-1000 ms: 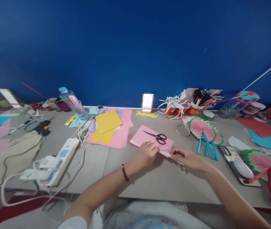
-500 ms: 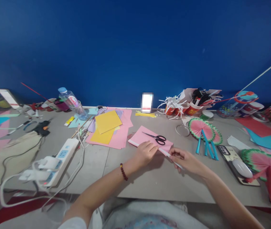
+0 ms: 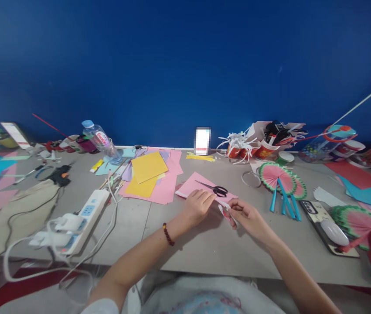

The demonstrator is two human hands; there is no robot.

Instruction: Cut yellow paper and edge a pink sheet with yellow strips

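Pink paper (image 3: 193, 182) lies on the table with a pair of black-handled scissors (image 3: 219, 191) on top. A narrow white strip (image 3: 222, 203) runs along its near edge. My left hand (image 3: 200, 206) is closed at that edge, its fingers together and pressing on the paper and strip; its thumb is hidden. To the right, my right hand (image 3: 246, 218) pinches the strip's right end. Below those fingers hangs a small white and reddish piece (image 3: 227, 215), too blurred to name.
Yellow sheets (image 3: 149, 167) lie on more pink paper to the left. A power strip (image 3: 87, 218) with cables is at the near left. Pink-and-green paper fans (image 3: 275, 176), a metal ring (image 3: 250, 179) and a phone (image 3: 316, 218) under a white mouse (image 3: 334, 232) are on the right.
My right hand has moved slightly up and left, and its end of the white strip now bends down instead of stretching straight out. My left hand stays at the paper's edge.
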